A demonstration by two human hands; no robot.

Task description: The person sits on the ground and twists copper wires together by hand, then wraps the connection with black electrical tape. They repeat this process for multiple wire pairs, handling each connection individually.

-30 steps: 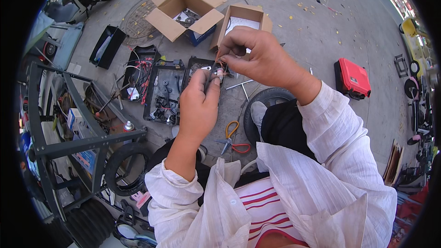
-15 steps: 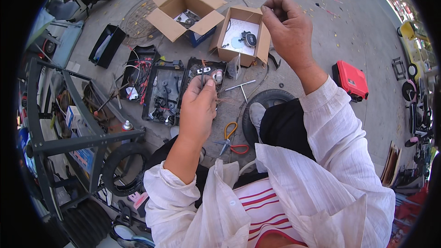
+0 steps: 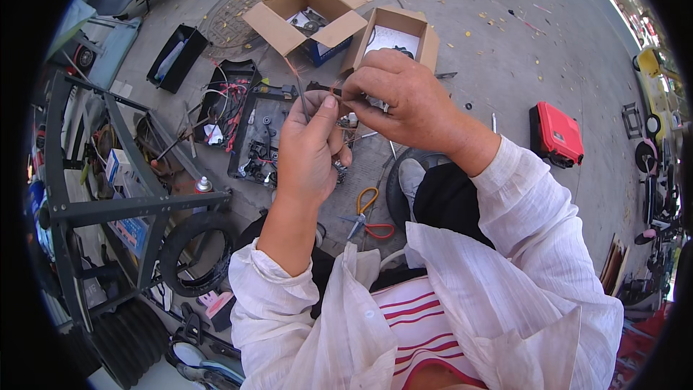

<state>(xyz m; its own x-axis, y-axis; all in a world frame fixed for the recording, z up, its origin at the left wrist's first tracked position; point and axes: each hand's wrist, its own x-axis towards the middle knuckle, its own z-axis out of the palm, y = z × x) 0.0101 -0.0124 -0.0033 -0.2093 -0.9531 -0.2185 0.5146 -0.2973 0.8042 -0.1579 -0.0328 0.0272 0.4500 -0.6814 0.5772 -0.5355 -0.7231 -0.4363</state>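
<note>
My left hand (image 3: 309, 150) is closed on a grey cable (image 3: 302, 97), whose upper end shows frayed copper strands (image 3: 294, 68) above the thumb. More copper strands (image 3: 334, 89) stick up between my hands. My right hand (image 3: 402, 97) is beside the left thumb, fingers curled and pinched on these strands. Below both hands, orange-and-red-handled scissors (image 3: 367, 217) lie on the concrete. Black trays of wires (image 3: 224, 105) and small metal parts (image 3: 256, 166) lie behind my left hand, partly hidden by it.
Two open cardboard boxes (image 3: 343, 0) (image 3: 431, 47) stand beyond my hands. A red case (image 3: 556, 133) lies at right, a long black bin (image 3: 177, 58) at upper left. A black metal frame (image 3: 108, 207) and loose tyre (image 3: 196, 258) crowd the left. A wheel (image 3: 397, 195) is by my foot.
My right hand, raised to the upper right half a second ago, has come down and left to meet my left hand, which has moved slightly up with the cable.
</note>
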